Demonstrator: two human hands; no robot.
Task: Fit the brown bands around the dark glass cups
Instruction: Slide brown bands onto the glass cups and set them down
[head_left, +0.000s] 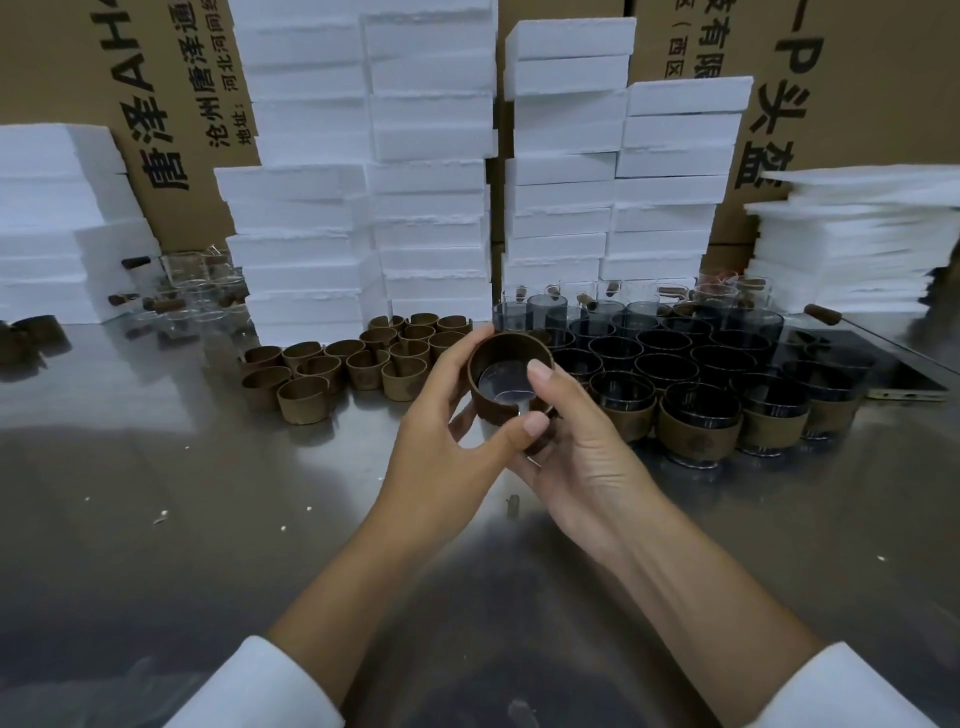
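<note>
Above the steel table (208, 519) my two hands hold one dark glass cup (506, 387) with a brown band (488, 364) around it. My left hand (447, 415) curls round the band's left side, thumb at the front. My right hand (582, 441) grips the right side, thumb on the rim. Several loose brown bands (332, 371) lie to the left. To the right stand several dark cups (665, 345); the front row of cups (698, 423) wears bands.
Tall stacks of white foam boxes (431, 171) and cardboard cartons (171, 104) line the back. Clear glass cups with wooden handles (192, 296) sit at the back left, more foam sheets (857, 244) at the right. Small white crumbs dot the table.
</note>
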